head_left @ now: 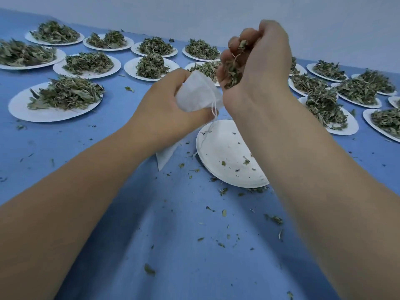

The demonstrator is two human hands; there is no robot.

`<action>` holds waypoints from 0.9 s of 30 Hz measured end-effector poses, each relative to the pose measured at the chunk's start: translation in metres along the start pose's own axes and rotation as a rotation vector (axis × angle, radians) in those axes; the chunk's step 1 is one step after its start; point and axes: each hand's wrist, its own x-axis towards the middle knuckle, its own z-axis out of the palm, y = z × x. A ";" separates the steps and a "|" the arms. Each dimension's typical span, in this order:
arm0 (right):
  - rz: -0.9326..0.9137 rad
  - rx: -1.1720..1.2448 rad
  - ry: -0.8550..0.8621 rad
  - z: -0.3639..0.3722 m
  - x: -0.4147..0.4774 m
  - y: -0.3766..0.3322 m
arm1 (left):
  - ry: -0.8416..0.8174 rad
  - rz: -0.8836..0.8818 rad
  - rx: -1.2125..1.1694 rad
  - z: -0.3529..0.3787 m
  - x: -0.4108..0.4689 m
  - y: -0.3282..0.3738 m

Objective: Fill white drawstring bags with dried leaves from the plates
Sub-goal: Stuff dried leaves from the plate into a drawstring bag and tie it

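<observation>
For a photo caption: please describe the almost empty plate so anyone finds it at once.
On the blue table, look nearest the person, below the right hand. A white plate lies there, partly under that forearm. Other plates carry leaf heaps; this one holds only crumbs.

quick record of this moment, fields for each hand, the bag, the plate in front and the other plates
left hand: grip round the white drawstring bag, held up off the table
right hand: holds a clump of dried leaves right beside the bag
front plate: only crumbs on it
other plates: heaped with leaves, on both sides
table: blue, scattered leaf bits
</observation>
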 end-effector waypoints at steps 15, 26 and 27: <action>-0.174 -0.399 -0.229 -0.001 -0.011 -0.003 | 0.040 -0.038 -0.067 0.003 -0.002 0.003; -0.554 -0.968 -0.314 -0.031 -0.021 0.010 | 0.080 -0.069 -0.152 0.002 -0.001 0.004; -0.559 -1.004 -0.332 -0.032 -0.020 0.009 | 0.082 -0.062 -0.153 0.002 -0.001 0.004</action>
